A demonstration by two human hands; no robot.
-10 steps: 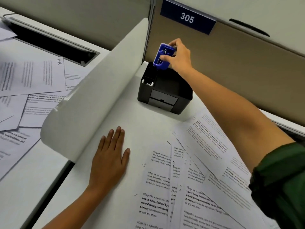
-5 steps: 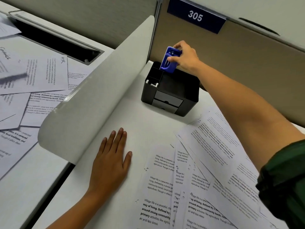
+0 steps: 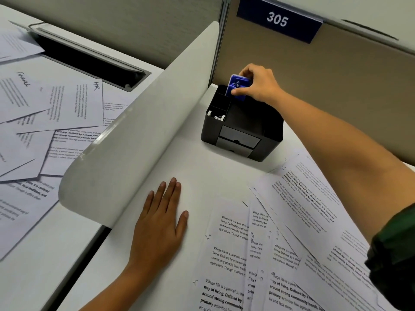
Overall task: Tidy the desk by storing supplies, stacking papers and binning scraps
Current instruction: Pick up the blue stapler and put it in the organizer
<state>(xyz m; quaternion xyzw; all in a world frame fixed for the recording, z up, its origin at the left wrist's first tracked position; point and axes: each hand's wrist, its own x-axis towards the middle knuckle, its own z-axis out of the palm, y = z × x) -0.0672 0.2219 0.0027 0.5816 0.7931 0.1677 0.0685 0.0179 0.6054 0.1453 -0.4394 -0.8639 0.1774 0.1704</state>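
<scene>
Blue punch [image 3: 238, 86] at 12 o'clock, pinched tight in right hand [image 3: 260, 86] fingers [image 3: 248, 71], lower end dipped just into the back of the black organizer [image 3: 242, 140]. Left hand [image 3: 159, 223] down at 6, flat on the counter [image 3: 202, 176], fingers straight, gripping nothing. Printed papers [image 3: 303, 221] fanned out from 3 to 5, more at 9 past the divider [image 3: 134, 142].

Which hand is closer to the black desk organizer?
Right. The right hand is at the organizer's back rim, gripping a blue tool; the left hand lies flat on the desk, well short of it.
</scene>
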